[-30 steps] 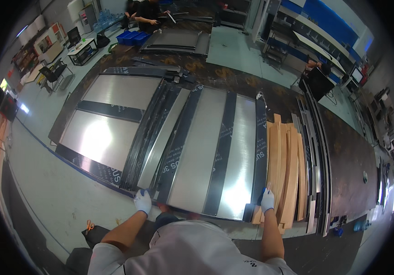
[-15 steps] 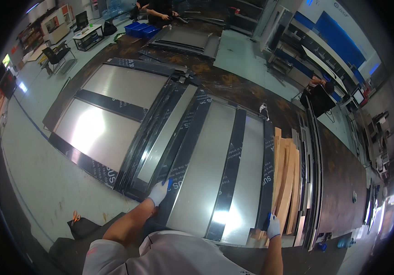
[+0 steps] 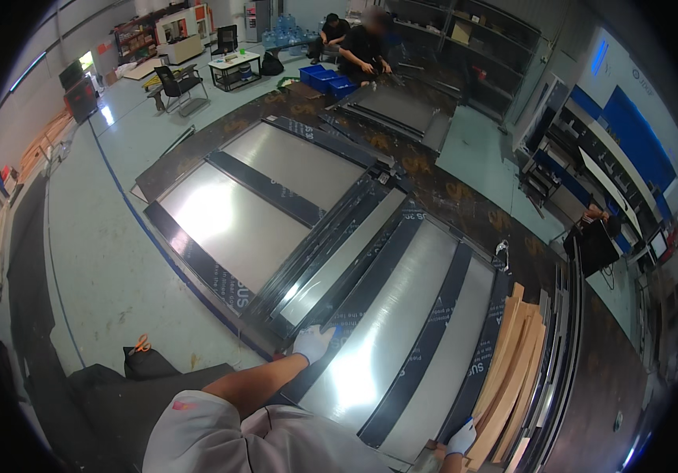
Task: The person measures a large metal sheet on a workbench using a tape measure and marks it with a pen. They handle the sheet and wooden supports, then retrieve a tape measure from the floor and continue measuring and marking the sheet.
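In front of me lies a large silvery metal panel with dark strips of printed protective film along its edges and middle. At its near left edge is my left hand, in a white glove with blue fingertips, its fingers closed over the dark edge strip. My right hand, gloved the same way, grips the near right corner beside the wooden strips; its fingers are partly hidden. Left of the panel stand narrow dark-filmed metal profiles. Beyond them lies a second metal panel with similar strips.
Wooden strips and long metal bars lie along the right side of the dark table. Orange scissors rest on black sheeting at left. Blue bins and a seated co-worker are at the far end.
My view has swung, so the panels appear shifted right and lower, and more of the far room shows. Both hands remain at the near panel's two sides.
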